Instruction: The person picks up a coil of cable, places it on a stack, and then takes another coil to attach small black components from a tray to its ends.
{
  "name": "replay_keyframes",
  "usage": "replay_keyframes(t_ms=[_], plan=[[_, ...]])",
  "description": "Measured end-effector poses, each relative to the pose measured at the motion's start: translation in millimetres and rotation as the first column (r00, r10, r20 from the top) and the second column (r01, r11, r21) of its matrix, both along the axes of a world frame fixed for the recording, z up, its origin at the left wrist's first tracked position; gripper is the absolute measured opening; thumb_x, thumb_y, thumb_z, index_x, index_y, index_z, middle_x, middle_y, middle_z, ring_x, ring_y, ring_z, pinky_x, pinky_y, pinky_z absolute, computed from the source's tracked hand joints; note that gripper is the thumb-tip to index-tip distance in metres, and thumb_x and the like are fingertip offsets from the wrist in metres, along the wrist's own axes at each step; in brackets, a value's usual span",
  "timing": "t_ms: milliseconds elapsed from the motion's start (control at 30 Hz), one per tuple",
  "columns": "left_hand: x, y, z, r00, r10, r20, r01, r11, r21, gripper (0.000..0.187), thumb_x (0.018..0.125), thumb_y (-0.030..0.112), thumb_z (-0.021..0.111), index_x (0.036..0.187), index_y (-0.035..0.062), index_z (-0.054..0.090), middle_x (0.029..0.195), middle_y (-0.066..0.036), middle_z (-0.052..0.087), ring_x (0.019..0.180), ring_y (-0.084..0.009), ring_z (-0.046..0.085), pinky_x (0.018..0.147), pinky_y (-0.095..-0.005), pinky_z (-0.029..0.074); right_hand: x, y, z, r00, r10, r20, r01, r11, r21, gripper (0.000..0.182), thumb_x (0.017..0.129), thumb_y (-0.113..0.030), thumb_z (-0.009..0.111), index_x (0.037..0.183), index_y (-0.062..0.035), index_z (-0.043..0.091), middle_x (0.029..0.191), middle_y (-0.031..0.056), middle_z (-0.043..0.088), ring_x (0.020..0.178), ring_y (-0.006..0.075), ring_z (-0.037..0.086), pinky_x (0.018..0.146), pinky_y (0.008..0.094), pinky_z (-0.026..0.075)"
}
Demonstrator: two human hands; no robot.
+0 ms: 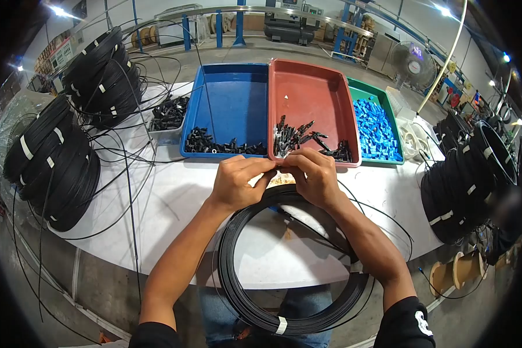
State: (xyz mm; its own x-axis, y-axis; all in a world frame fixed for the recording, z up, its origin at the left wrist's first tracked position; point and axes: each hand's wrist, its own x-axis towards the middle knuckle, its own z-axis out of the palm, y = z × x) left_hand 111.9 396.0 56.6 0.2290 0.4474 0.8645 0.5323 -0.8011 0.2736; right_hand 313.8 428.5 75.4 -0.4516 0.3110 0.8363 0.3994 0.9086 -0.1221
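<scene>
Cable coil [229,261], black, ring-shaped, white-banded; fingers [260,167] pinched nearby.

You had room over the white table [174,194] beside your left hand [238,182], but the red tray [307,95] stood ahead and the black coil [228,261] lay below.

- Head cam is looking out from the wearer's head, pointing forward and steeply down at a white-surfaced worktable [168,209].
- Lens is running very wide: bowing the table's front edge, blacking out the corners.
- Bare left hand [240,181] and bare right hand [313,177] are sitting close, near mid-frame.
- Bottom edge is catching blue denim-clad legs [211,307].
- Far field is reaching past the blue plastic tray [238,104] to bright white ceiling lights [443,10].
</scene>
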Motion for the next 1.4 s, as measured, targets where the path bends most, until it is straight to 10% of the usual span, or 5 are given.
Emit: replay_keyframes(t_ms=[667, 833, 1400], plan=[[-1, 0, 7, 0.986, -0.021, 0.168, 0.055, 0.978, -0.201, 0.015, 0.072, 0.004, 0.075, 0.087, 0.0006, 0.075, 0.079, -0.012, 0.073, 0.068, -0.0204, 0.071, 0.065, -0.0285, 0.054, 19, -13, 31, 0.981, 0.165, 0.104, -0.102, 0.887, -0.45, 0.039, 0.073, 0.011, 0.076, 0.107, -0.0064, 0.074, 0.099, 0.0099, 0.065, 0.09, 0.0231, 0.07, 0.073, 0.0333, 0.059], [-3, 0, 8, 0.991, -0.007, 0.13, 0.034, 0.979, -0.201, 0.016, 0.072, 0.005, 0.076, 0.087, 0.0007, 0.076, 0.08, -0.012, 0.074, 0.071, -0.0207, 0.071, 0.068, -0.0305, 0.054, 15, -15, 28, 0.995, 0.013, -0.097, -0.068, 0.808, -0.585, 0.029, 0.074, 0.015, 0.071, 0.099, 0.0016, 0.068, 0.091, 0.0124, 0.069, 0.082, 0.025, 0.073, 0.071, 0.0334, 0.059], [-3, -4, 10, 0.975, -0.127, 0.184, 0.179, 0.937, -0.299, 0.016, 0.075, 0.005, 0.077, 0.091, 0.0031, 0.078, 0.082, -0.012, 0.076, 0.074, -0.0174, 0.073, 0.069, -0.0275, 0.053, 5, -23, 13, 0.998, 0.049, -0.047, -0.063, 0.934, -0.352, 0.016, 0.075, 0.012, 0.066, 0.084, -0.0015, 0.068, 0.08, 0.0121, 0.073, 0.072, 0.0261, 0.073, 0.064, 0.0343, 0.057]])
